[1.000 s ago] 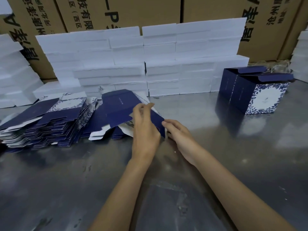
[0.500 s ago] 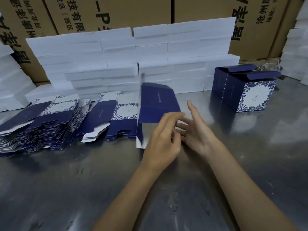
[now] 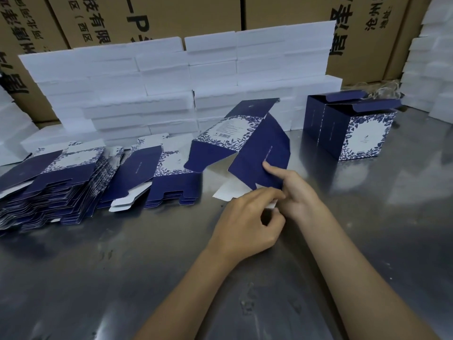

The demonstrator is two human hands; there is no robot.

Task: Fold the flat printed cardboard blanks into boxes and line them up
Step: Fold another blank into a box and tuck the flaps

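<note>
A navy and white floral cardboard blank (image 3: 247, 143) is opened into a tilted tube above the steel table (image 3: 122, 278). My right hand (image 3: 294, 192) grips its near navy panel, index finger on the outside. My left hand (image 3: 247, 224) pinches the white bottom flap (image 3: 230, 191) at the tube's near end. Flat blanks lie in a fanned pile (image 3: 56, 182) at the left, with a smaller pile (image 3: 161, 177) beside it. Two folded boxes (image 3: 353, 128) stand side by side at the right, their lids open.
White foam slabs (image 3: 171, 87) are stacked in a wall along the back of the table, with more at both sides. Brown shipping cartons (image 3: 152, 18) with black print stand behind them. Crumpled clear plastic (image 3: 384, 94) lies behind the folded boxes.
The blank has gone from a flat, upright sheet to an opened tube tilted to the right. My right hand has closed onto its panel; my left hand moved to the bottom flap.
</note>
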